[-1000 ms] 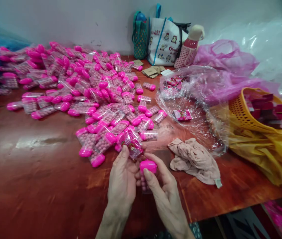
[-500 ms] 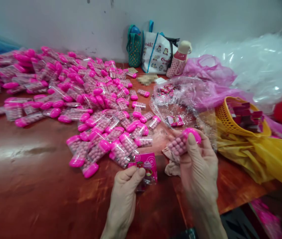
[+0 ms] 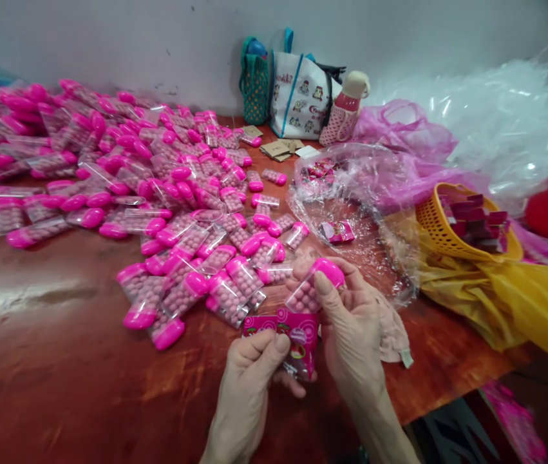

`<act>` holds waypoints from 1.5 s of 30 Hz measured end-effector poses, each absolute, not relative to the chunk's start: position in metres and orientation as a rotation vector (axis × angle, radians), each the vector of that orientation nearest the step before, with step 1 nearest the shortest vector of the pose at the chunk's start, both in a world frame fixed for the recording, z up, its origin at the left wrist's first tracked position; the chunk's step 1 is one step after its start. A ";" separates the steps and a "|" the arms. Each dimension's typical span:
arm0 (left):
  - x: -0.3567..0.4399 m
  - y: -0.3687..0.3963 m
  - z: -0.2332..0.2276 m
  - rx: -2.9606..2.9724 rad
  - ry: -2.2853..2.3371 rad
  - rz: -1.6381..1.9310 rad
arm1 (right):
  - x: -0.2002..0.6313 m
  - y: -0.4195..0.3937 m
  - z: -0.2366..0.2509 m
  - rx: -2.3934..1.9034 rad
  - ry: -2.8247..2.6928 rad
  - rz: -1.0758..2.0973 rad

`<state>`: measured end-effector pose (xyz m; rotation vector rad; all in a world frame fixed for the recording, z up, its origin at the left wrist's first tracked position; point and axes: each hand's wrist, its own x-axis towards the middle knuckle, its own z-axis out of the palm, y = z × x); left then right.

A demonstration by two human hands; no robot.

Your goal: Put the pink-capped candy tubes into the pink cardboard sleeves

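Between thumb and fingers, my left hand (image 3: 254, 370) grips a small printed pink sleeve (image 3: 301, 332) with a clear lower part. My right hand (image 3: 351, 316) pinches a clear plastic case (image 3: 305, 295) with a bright pink cap, filled with small pink balls. The case is tilted, its clear end close above the sleeve's upper edge; whether they touch I cannot tell. Left of my hands lies a large heap of the same capped cases (image 3: 177, 193), its nearest ones just beyond my left hand.
Clear plastic film (image 3: 370, 174) with pink printed pieces (image 3: 337, 231) lies behind my right hand. A yellow basket (image 3: 435, 222) of dark pink pieces stands on yellow plastic at right. A white bag (image 3: 297, 96), bottles and cardboard pieces (image 3: 276, 150) are near the wall. A cloth (image 3: 392, 332) lies right.
My right hand has moved left with the capped case, bringing it over the sleeve. My left hand keeps the sleeve, now turned slightly. The view has shifted a little.
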<state>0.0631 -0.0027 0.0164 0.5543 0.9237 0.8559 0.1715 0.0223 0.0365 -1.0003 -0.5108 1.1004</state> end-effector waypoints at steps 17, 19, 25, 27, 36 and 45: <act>0.069 -0.003 0.008 0.282 0.842 0.873 | 0.172 0.006 0.029 -1.369 -0.794 1.025; 0.068 -0.002 0.008 0.267 0.860 0.875 | 0.172 0.003 0.028 -1.402 -0.864 0.997; 0.065 -0.004 0.006 0.463 0.880 0.893 | 0.183 -0.009 0.029 -1.465 -1.262 0.852; 0.064 -0.005 0.004 0.524 0.885 0.917 | 0.187 -0.013 0.028 -1.460 -1.335 0.784; 0.068 -0.007 0.007 0.619 0.870 0.854 | 0.185 -0.021 0.024 -1.482 -0.954 0.893; 0.064 -0.006 0.003 0.551 0.908 0.901 | 0.181 -0.032 0.008 -1.477 -1.285 0.614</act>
